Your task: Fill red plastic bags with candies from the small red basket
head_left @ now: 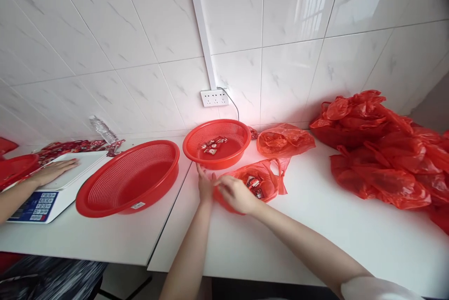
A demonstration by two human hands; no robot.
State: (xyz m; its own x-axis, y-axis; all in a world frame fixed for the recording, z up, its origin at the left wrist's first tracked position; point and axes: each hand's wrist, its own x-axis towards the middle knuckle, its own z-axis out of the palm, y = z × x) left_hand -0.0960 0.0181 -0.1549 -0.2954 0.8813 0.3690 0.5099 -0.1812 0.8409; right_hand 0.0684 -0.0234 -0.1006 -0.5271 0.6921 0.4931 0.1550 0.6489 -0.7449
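Note:
My left hand (205, 184) is just in front of a small red basket (218, 162), its fingers stretched forward and apart from the thumb. Close beside it, my right hand (236, 193) has its fingers curled together at the left end of a red plastic bag (268, 176); the fingertips are partly hidden, but they appear to pinch the bag's edge. Inside the bag's mouth lie small wrapped packets (255, 185), dark and red. Several similar packets (212, 145) rest on the bottom of the small basket.
A larger red basket (135, 192) stands to the left, beside a white scale (75, 187) under another person's hand (56, 171). Behind are a plastic bottle (103, 129) and a socket strip (214, 98). Another red bag (286, 140) lies behind mine; full red bags (382, 150) pile up rightward.

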